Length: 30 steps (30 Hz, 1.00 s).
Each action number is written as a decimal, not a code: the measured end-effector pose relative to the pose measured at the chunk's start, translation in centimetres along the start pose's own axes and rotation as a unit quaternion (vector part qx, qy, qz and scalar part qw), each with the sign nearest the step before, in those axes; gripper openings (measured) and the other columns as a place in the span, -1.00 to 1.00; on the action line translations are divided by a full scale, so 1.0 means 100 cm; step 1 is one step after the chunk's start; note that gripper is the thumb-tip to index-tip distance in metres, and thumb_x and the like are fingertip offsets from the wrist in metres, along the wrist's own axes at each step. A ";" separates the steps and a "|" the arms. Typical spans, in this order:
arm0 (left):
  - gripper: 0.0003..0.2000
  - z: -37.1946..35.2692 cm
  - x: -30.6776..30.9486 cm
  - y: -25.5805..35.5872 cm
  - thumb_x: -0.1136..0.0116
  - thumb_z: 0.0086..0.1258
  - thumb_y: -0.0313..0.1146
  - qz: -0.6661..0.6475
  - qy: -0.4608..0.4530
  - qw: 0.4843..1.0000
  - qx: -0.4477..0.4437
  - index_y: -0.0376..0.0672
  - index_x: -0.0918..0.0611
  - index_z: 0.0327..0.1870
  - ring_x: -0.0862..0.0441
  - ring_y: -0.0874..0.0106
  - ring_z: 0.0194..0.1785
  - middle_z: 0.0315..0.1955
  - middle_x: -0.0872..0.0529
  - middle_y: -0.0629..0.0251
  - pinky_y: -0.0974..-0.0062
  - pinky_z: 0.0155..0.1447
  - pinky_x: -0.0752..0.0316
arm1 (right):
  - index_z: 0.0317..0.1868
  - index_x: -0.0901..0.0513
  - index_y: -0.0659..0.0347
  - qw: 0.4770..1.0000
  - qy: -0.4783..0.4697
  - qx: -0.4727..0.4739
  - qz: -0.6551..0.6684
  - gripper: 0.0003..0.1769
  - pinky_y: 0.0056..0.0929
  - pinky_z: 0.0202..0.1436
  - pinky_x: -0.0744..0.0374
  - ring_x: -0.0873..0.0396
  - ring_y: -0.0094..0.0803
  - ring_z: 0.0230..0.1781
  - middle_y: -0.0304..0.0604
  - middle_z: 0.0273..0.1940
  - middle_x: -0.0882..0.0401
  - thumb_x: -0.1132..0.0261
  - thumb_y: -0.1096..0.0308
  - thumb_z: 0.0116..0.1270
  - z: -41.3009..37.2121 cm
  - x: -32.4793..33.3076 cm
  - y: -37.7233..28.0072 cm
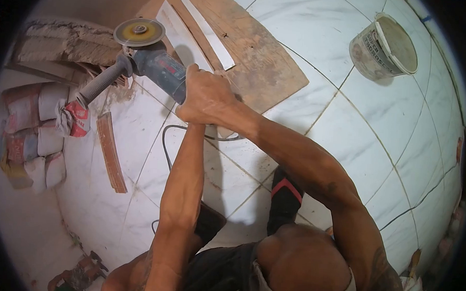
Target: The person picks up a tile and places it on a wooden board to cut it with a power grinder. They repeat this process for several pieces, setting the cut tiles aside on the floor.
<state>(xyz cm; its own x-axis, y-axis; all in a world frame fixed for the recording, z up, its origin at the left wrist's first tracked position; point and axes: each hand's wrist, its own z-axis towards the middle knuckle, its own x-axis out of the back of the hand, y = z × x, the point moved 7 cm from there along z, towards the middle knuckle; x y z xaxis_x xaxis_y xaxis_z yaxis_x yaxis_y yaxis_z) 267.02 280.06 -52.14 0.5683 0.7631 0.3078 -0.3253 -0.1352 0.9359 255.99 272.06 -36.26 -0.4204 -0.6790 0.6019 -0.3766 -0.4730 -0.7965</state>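
An angle grinder [161,69] points up and to the left, its yellowish disc [126,34] facing the camera. My right hand [212,92] wraps round the rear of its body. My left hand [185,114] is at the same rear end, closed there, with most of its fingers hidden behind the right hand. Nobody grips the ribbed side handle [103,82], which sticks out to the lower left. Beyond the tool, two pale narrow tile strips [209,32] lie on a dusty wooden board [267,69].
A dirty white bucket [369,52] stands on the tiled floor [358,130] at upper right. Filled bags [39,126] are stacked at far left, near a reddish-brown strip [111,153]. A dark cable [164,142] loops below the grinder; another cable [417,203] runs along the right.
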 end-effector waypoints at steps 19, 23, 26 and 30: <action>-0.63 0.007 0.015 -0.007 -0.24 0.51 -0.26 0.006 0.011 1.000 -0.003 -0.26 -0.58 0.22 -0.62 0.33 0.13 0.11 -0.65 0.16 0.36 0.21 -0.51 | 0.10 -0.39 0.81 0.998 -0.047 -0.007 0.037 -0.19 -0.02 0.03 -0.66 -0.74 0.25 -0.19 0.46 -0.23 -0.67 -0.39 0.36 -0.13 0.000 0.000 -0.009; -0.64 0.008 0.020 -0.007 -0.24 0.51 -0.26 0.006 0.008 1.000 -0.003 -0.26 -0.58 0.21 -0.63 0.33 0.12 0.11 -0.65 0.16 0.36 0.20 -0.51 | 0.04 -0.44 0.74 0.997 -0.056 -0.019 0.042 -0.28 0.07 0.19 -0.56 -0.75 0.25 -0.11 0.50 -0.17 -0.68 -0.35 0.42 -0.16 -0.002 0.005 -0.012; -0.64 0.011 0.022 -0.007 -0.24 0.51 -0.27 0.005 0.010 1.000 -0.003 -0.26 -0.59 0.21 -0.63 0.34 0.11 0.11 -0.65 0.16 0.36 0.19 -0.51 | 0.02 -0.45 0.73 0.998 -0.051 -0.016 0.042 -0.29 0.07 0.19 -0.56 -0.74 0.28 -0.11 0.53 -0.18 -0.67 -0.35 0.42 -0.19 -0.002 0.004 -0.013; -0.64 0.011 0.023 -0.007 -0.23 0.51 -0.27 0.006 0.010 1.000 -0.004 -0.27 -0.59 0.20 -0.63 0.34 0.11 0.11 -0.65 0.16 0.36 0.18 -0.52 | 0.00 -0.45 0.73 0.998 -0.032 -0.011 0.045 -0.29 0.09 0.15 -0.58 -0.74 0.30 -0.13 0.55 -0.18 -0.66 -0.36 0.42 -0.21 -0.001 0.003 -0.012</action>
<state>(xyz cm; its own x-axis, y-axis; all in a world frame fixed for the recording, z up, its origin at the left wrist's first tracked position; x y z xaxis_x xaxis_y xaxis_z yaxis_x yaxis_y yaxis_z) 269.38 281.22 -51.92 0.5497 0.7734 0.3158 -0.3384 -0.1395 0.9306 256.23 272.46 -35.07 -0.3996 -0.7534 0.5222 -0.3573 -0.3966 -0.8456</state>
